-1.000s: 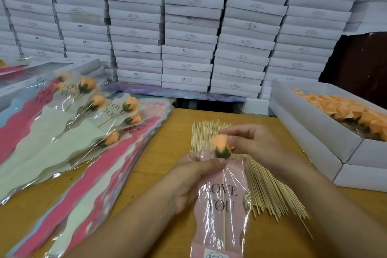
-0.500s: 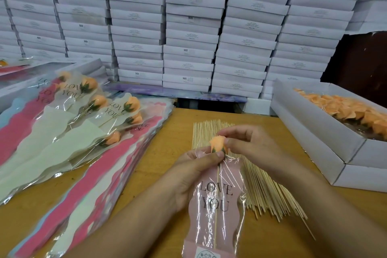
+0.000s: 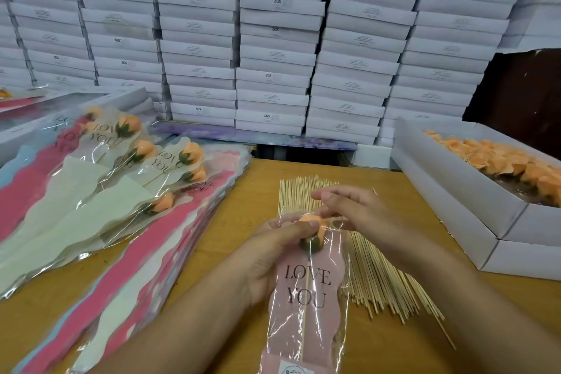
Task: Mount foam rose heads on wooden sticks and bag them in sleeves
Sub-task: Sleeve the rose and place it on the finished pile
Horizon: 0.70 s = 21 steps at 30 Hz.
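Note:
An orange foam rose head [image 3: 315, 229] with a green base sits on a wooden stick [image 3: 306, 307] inside a pink "LOVE YOU" sleeve [image 3: 306, 310], near its top opening. My left hand [image 3: 273, 255] grips the sleeve at the rose, thumb pressed over the flower. My right hand [image 3: 355, 211] pinches the clear upper edge of the sleeve just right of the rose. Under both hands lies a pile of bare wooden sticks [image 3: 376, 276] on the table.
Several bagged roses [image 3: 164, 161] rest on a stack of pink, blue and cream sleeves [image 3: 127, 252] at the left. A white box of orange rose heads [image 3: 498, 161] stands at the right. Stacked white boxes [image 3: 273, 39] wall off the back.
The rose head has slid down from above the sleeve's mouth into the sleeve. My left thumb now covers it, and my right hand has shifted from the flower to the sleeve's edge.

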{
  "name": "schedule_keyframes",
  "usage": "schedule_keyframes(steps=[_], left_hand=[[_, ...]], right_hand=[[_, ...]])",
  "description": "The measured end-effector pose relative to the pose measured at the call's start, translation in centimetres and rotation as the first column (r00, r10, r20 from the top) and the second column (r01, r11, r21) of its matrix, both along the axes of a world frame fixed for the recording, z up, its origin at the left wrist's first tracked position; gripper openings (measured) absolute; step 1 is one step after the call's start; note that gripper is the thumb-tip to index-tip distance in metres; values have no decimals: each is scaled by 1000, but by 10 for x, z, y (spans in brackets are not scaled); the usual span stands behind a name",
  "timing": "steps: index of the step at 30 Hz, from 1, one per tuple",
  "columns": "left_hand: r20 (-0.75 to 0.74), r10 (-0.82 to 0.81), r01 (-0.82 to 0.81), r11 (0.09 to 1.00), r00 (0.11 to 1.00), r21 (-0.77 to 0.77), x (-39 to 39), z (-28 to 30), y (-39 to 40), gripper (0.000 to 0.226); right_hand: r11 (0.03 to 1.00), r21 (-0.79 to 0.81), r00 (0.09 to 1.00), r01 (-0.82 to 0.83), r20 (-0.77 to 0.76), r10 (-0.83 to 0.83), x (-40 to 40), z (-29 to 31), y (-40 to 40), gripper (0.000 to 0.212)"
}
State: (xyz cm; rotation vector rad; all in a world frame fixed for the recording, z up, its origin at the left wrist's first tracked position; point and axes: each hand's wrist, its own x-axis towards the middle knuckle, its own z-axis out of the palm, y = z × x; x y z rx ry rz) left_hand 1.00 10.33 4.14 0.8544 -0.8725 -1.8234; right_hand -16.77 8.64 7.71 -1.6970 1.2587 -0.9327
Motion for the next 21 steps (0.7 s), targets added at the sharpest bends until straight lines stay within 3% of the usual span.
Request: schedule_keyframes(steps=[5,11,17,21], left_hand=[[8,26,-26,1000,1000,3,1,-1,-3,62],[21,36,-36,999,999,-13,2,-6,-7,52],[1,4,-4,1000,1000,24,0,-5,-4,57],[-8,9,-9,1000,1000,22,0,-6,-5,62]], right_hand=[[998,53,998,-41,-48,44,-1,1,1,38],[990,90,989,-112,-90,120,-2,8,4,45],[999,28,999,-30,22,29,-6,4,-2,43],[1000,11,999,27,19,-27,-10,4,-6,34]])
